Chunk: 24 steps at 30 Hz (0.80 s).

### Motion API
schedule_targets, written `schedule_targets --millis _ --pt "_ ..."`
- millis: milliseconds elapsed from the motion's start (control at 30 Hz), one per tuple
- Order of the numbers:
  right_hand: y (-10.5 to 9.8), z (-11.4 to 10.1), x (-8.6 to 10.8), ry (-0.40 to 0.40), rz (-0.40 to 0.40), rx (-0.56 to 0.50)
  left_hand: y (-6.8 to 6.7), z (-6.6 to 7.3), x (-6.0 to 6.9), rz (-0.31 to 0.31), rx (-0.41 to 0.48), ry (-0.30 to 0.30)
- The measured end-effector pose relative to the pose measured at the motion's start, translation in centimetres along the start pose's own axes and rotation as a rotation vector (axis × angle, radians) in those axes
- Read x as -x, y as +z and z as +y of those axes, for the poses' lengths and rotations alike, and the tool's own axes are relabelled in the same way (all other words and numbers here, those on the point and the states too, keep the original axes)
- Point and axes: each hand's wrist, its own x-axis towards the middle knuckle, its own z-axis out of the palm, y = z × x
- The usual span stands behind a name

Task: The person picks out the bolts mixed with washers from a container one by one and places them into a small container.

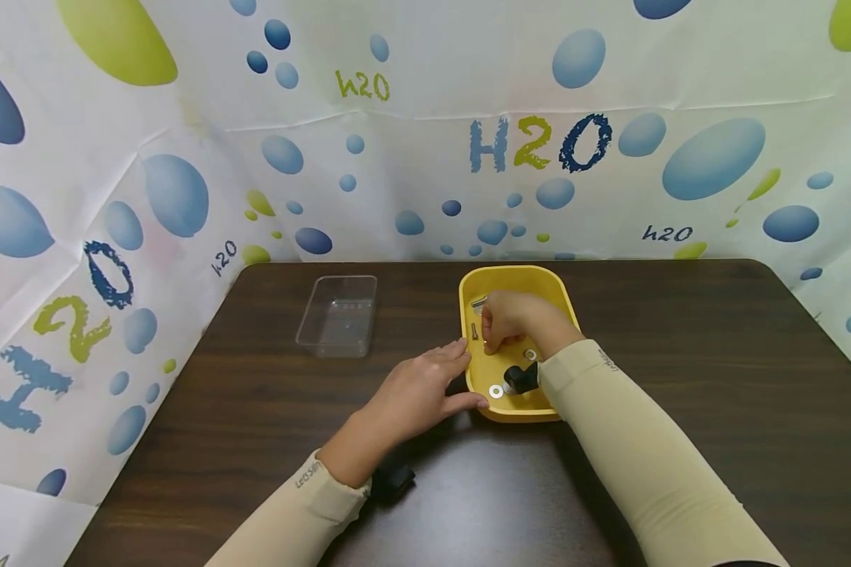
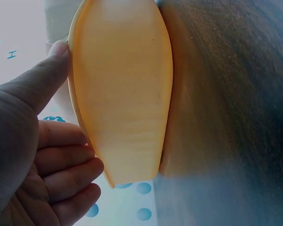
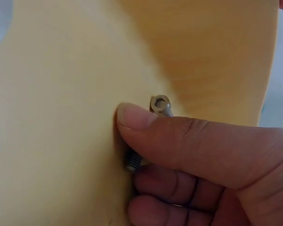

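My right hand (image 1: 512,319) is reaching down into the tray (image 1: 484,370), thumb and curled fingers clamping on a screw (image 3: 133,163) at its floor; only the threaded tip is showing under my thumb. A bolt (image 1: 474,331) is lying just beside that hand, along the tray's left side, and a metal piece (image 1: 479,302) is resting farther up that same side. A washer (image 1: 491,391) is lying near the tray's front left corner, and a smaller ring (image 1: 526,355) is lying closer to its middle.

My left hand (image 1: 423,387) is resting against the tray's left rim, thumb and fingers spread apart, the thumb touching near the front corner. The tray is standing on the table (image 1: 220,409). A clear box (image 1: 342,327) is sitting left of the tray, well apart from it, and a printed sheet (image 1: 411,150) is hanging behind.
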Motion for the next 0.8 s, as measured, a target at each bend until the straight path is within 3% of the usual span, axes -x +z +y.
schedule_targets --millis 367,800 --pt "-0.20 0.03 -0.35 0.004 0.009 0.035 -0.10 -0.29 -0.11 0.003 0.007 0.001" --pt "-0.31 -0.25 -0.50 0.020 0.033 -0.009 -0.10 -0.57 -0.38 -0.051 0.036 -0.046"
